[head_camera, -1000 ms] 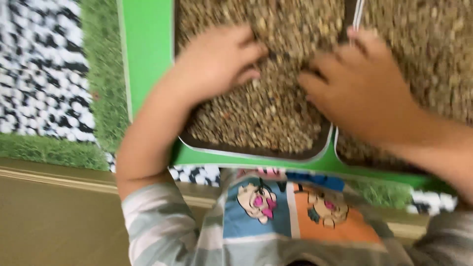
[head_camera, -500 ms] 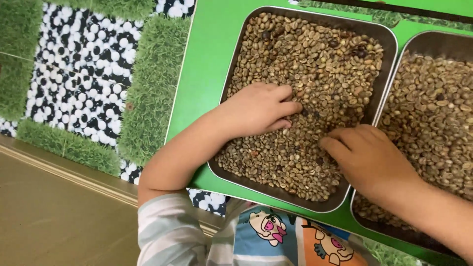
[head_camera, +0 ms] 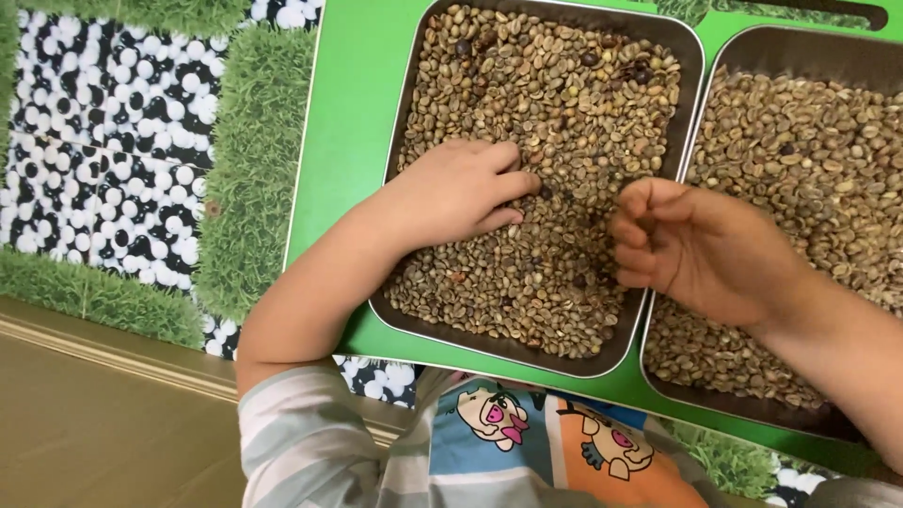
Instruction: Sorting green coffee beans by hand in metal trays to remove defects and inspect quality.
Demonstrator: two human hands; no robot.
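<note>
Beans: pale green-brown unroasted coffee beans (head_camera: pixel 555 103), with a few dark ones among them, fill the left metal tray (head_camera: pixel 400 122) in a loose layer.
Second tray: the right metal tray (head_camera: pixel 800 42) stands just beside the first and holds the same kind of beans, heaped thicker.
Left hand: left hand (head_camera: pixel 451 193) lies palm down on the beans in the left tray, fingers loosely bent, tips touching the beans; whether it grips any cannot be told.
Right hand: right hand (head_camera: pixel 701 249) hangs over the gap between the trays, fingers curled inward, nearly closed; contents hidden.
Surface: both trays rest on a bright green surface (head_camera: pixel 348 113).
Surround: floor mat (head_camera: pixel 122 132) printed with grass and black-and-white pebbles, left of the surface.
Clothing: grey striped sleeve (head_camera: pixel 301 442); cartoon-print shirt front (head_camera: pixel 555 447).
</note>
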